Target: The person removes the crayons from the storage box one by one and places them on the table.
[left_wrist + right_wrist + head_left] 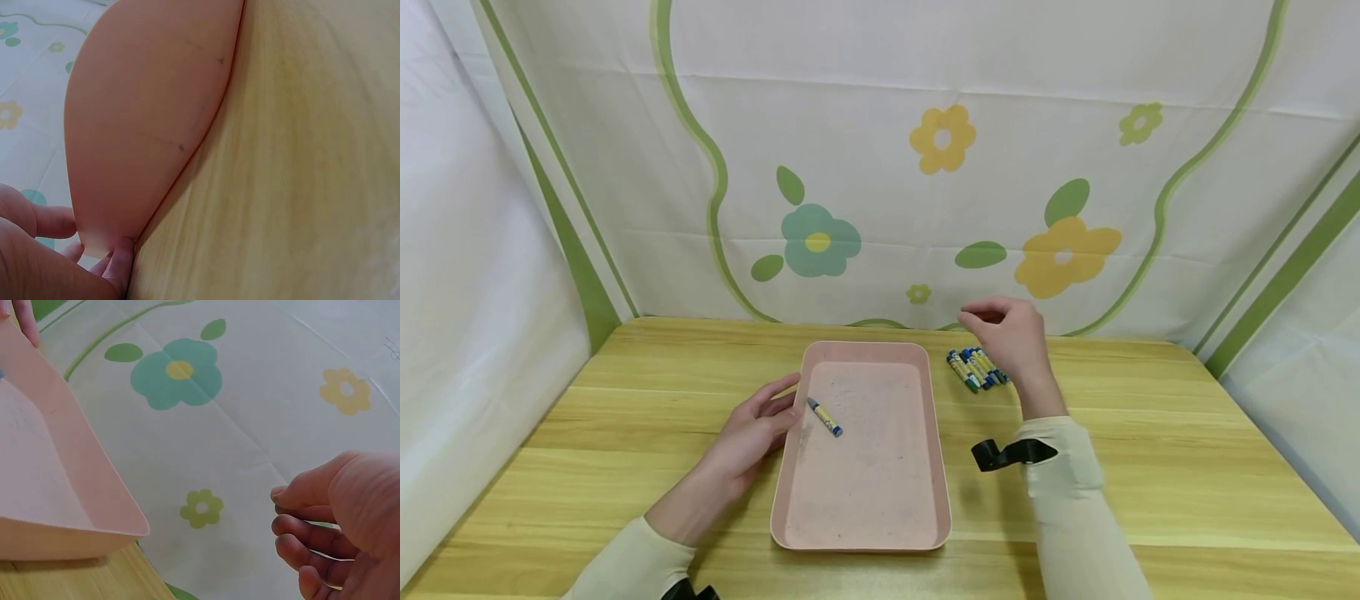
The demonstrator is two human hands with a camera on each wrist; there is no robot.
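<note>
A pink tray (pixel 868 537) lies lengthwise on the table, with one wrapped crayon (pixel 825 417) slanting across its floor near the left wall. At the tray's left side my left hand (pixel 748 433) grips the edge, thumb at the rim and other fingers along the outer wall; the left wrist view shows these fingers (pixel 122 265) low against it. My right hand (pixel 1011 333) is raised beside a row of several crayons (pixel 973 369) with yellow wrappers and blue or green ends. Its fingers (pixel 312 534) curve loosely near the thumb, with nothing seen between them.
The wooden table (pixel 1150 467) meets a white cloth backdrop (pixel 880 208) printed with flowers just behind the crayons. More white cloth hangs at the left and right sides. A black strap (pixel 1015 454) sits on the right sleeve.
</note>
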